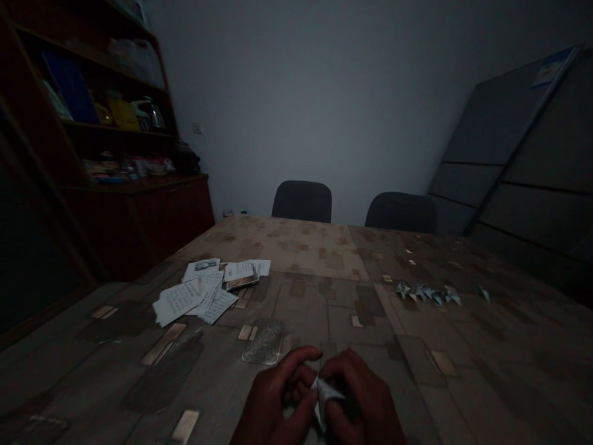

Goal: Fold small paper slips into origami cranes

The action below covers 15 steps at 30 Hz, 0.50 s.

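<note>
Low in the middle of the view, both hands meet over the near part of the table. Between them is a small folded piece of pale paper [325, 390] with pointed ends. My right hand [364, 395] pinches it between thumb and fingers. From the other side, my left hand [282, 395] has its fingers curled, with the thumb against the paper's left edge. The dim light hides the finer folds. Several small folded paper pieces [424, 293] stand in a row farther off to the right, and one more [483, 293] lies apart from them.
A patterned cloth covers the table [306, 321]. Loose printed cards [185, 296] lie spread on the left. Two dark chairs [302, 201] stand at the far edge before a pale wall. A wooden cabinet [152, 216] is at left; grey panels [500, 136] lean at right.
</note>
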Each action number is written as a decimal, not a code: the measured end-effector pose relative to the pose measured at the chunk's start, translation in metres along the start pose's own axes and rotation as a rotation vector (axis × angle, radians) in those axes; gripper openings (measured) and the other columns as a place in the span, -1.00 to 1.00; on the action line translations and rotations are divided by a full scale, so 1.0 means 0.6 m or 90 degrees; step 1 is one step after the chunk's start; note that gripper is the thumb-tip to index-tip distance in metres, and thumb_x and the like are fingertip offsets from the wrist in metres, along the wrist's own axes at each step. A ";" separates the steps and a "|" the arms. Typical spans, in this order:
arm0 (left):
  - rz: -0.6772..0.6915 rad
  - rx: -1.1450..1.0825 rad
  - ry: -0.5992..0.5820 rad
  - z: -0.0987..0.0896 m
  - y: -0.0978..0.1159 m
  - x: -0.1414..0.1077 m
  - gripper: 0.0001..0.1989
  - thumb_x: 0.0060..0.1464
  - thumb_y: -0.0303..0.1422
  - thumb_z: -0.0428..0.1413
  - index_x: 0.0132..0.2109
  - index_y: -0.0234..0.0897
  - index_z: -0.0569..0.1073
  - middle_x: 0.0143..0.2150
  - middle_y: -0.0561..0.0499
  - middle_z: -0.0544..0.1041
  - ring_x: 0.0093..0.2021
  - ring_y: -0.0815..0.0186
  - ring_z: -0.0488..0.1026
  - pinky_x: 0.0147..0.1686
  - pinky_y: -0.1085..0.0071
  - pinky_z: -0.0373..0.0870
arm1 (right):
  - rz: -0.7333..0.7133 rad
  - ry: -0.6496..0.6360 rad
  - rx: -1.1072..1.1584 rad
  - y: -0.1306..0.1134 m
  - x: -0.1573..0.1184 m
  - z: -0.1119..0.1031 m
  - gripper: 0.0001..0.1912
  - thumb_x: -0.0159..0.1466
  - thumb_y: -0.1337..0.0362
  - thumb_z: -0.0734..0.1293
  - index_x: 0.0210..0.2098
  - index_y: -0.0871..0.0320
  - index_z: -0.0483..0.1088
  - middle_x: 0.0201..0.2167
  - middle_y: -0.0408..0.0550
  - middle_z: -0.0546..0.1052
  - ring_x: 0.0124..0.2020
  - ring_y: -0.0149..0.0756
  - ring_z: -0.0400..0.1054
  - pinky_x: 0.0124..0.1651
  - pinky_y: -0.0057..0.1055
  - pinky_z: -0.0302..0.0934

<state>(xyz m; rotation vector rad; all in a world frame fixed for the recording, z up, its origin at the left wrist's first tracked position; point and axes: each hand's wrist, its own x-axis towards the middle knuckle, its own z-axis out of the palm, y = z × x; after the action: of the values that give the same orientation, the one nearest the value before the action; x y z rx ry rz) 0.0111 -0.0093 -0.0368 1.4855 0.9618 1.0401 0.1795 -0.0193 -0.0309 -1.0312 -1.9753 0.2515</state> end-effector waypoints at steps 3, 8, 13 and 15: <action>-0.031 -0.036 -0.008 0.001 0.003 0.003 -0.68 0.06 -0.40 0.14 0.00 -0.31 0.46 -0.36 -0.07 0.60 -0.34 0.16 0.57 -0.32 0.30 0.41 | 0.055 -0.010 0.023 -0.003 -0.001 0.000 -0.77 0.05 0.50 0.18 -0.34 0.11 0.30 -0.47 -0.18 0.39 -0.47 -0.34 0.34 -0.43 -0.48 0.18; -0.052 -0.121 -0.011 0.004 0.012 0.005 -0.70 0.03 -0.41 0.18 -0.05 -0.32 0.48 -0.36 -0.04 0.59 -0.34 0.21 0.54 -0.32 0.33 0.40 | 0.064 -0.003 0.000 -0.002 -0.004 0.003 -0.78 0.05 0.49 0.19 -0.34 0.11 0.30 -0.49 -0.18 0.38 -0.49 -0.34 0.32 -0.45 -0.48 0.15; -0.084 -0.181 0.010 0.009 0.021 0.004 -0.68 -0.03 -0.42 0.22 -0.07 -0.33 0.49 -0.43 0.05 0.54 -0.48 0.34 0.47 -0.44 0.42 0.35 | -0.103 0.058 -0.090 0.004 -0.005 -0.001 -0.84 0.20 0.50 0.17 -0.31 0.11 0.23 -0.49 -0.15 0.39 -0.46 -0.28 0.29 -0.39 -0.40 0.13; -0.102 -0.180 0.014 0.011 0.025 0.005 -0.74 -0.04 -0.43 0.23 -0.13 -0.34 0.50 -0.46 0.09 0.51 -0.52 0.37 0.45 -0.48 0.44 0.33 | -0.170 0.060 -0.144 0.005 -0.002 -0.004 -0.89 0.27 0.45 0.17 -0.31 0.13 0.23 -0.50 -0.12 0.41 -0.48 -0.27 0.27 -0.39 -0.36 0.10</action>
<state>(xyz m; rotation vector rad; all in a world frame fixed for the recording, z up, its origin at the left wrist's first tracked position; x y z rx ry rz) 0.0187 -0.0106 -0.0225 1.1479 0.8926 1.0303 0.1835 -0.0189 -0.0317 -0.8861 -2.0604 -0.1680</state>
